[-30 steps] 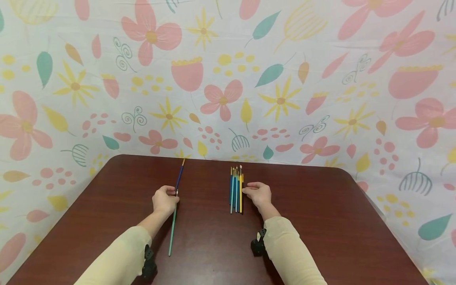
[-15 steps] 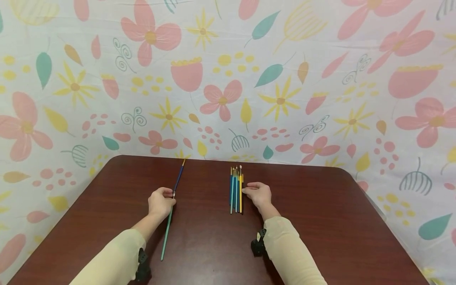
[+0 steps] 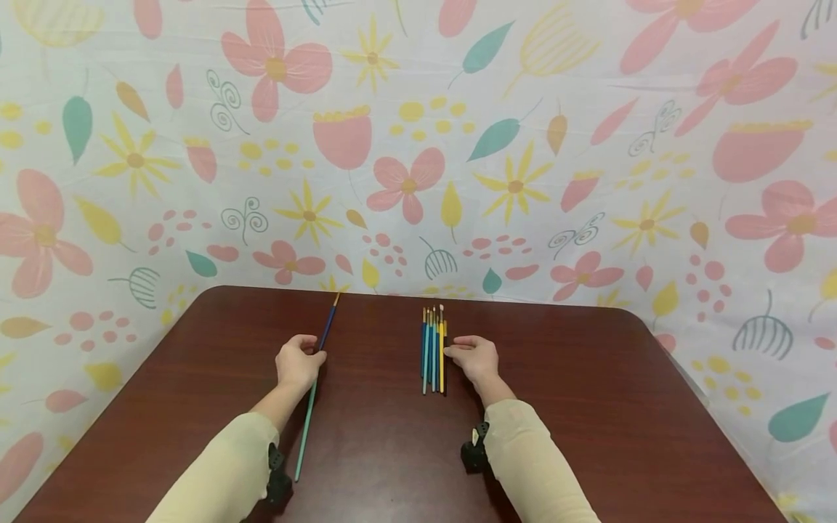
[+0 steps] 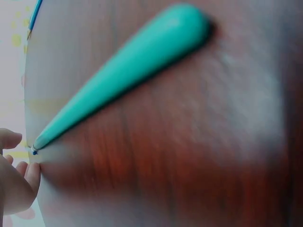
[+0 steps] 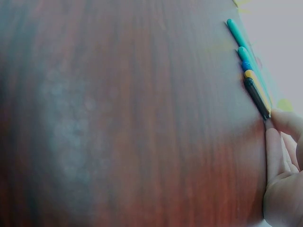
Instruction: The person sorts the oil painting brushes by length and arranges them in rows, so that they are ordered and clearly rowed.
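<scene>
In the head view my left hand (image 3: 298, 365) pinches a long teal paintbrush (image 3: 304, 436) near its bristle end. The teal handle (image 4: 123, 71) runs toward the camera in the left wrist view. Beyond the fingers a dark blue paintbrush (image 3: 328, 325) lies nearly in line with it, its tip at the table's far edge. My right hand (image 3: 475, 357) is at the right side of a row of brushes, thumb and finger on a black paintbrush (image 5: 256, 98). Beside that lies a yellow paintbrush (image 3: 441, 363), then several blue and teal paintbrushes (image 3: 427, 356), bristles pointing away.
Everything lies on a dark brown wooden table (image 3: 588, 407) with rounded far corners. Behind it hangs a white curtain (image 3: 418, 87) printed with flowers and leaves. A black wrist camera (image 3: 474, 452) is strapped under the right sleeve, another (image 3: 277, 483) under the left.
My left hand has shifted slightly left, then a little forward. The teal paintbrush's near end has swung left and toward me. My right hand and the row of brushes have stayed put.
</scene>
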A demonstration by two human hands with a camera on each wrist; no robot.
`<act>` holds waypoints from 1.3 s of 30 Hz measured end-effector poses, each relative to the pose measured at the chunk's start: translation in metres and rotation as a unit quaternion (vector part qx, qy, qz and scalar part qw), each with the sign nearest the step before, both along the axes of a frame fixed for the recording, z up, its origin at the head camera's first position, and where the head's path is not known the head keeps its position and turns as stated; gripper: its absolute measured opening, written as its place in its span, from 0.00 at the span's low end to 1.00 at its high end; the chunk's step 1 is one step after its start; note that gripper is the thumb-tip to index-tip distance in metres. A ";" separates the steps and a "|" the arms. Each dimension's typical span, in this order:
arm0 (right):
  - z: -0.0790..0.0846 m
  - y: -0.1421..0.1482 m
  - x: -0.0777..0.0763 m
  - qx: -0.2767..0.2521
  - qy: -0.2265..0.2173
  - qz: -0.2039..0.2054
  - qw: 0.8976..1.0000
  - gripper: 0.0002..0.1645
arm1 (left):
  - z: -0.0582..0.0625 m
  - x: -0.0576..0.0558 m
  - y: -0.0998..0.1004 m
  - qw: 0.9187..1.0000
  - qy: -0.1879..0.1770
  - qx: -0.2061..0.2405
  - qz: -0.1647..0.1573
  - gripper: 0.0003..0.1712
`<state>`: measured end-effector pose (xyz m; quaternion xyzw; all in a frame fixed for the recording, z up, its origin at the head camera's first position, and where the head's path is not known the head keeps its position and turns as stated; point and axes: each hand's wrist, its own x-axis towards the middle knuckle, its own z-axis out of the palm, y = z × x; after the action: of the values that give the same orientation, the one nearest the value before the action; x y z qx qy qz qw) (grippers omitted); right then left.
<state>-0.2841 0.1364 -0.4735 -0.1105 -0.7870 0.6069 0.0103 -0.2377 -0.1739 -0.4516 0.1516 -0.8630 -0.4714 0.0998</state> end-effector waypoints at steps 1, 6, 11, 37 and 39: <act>0.000 0.000 0.000 0.001 -0.001 0.000 1.000 0.20 | 0.000 -0.001 0.001 1.000 -0.001 0.002 0.002 0.20; 0.003 -0.002 0.001 -0.002 -0.005 0.001 1.000 0.21 | 0.000 -0.002 0.003 1.000 -0.001 0.007 0.006 0.19; 0.005 -0.003 0.001 -0.001 -0.003 0.001 1.000 0.21 | 0.000 -0.001 0.005 1.000 0.000 0.007 0.007 0.19; 0.005 -0.001 0.002 0.001 -0.015 -0.002 1.000 0.20 | 0.010 -0.020 0.046 0.997 0.042 0.043 -0.038 0.21; 0.005 0.000 0.003 0.000 -0.013 -0.001 1.000 0.20 | 0.009 -0.022 0.053 0.997 0.047 0.050 -0.042 0.21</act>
<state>-0.2814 0.1362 -0.4681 -0.1186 -0.7870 0.6055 0.0006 -0.2600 -0.1212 -0.4425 0.0980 -0.8385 -0.5240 0.1127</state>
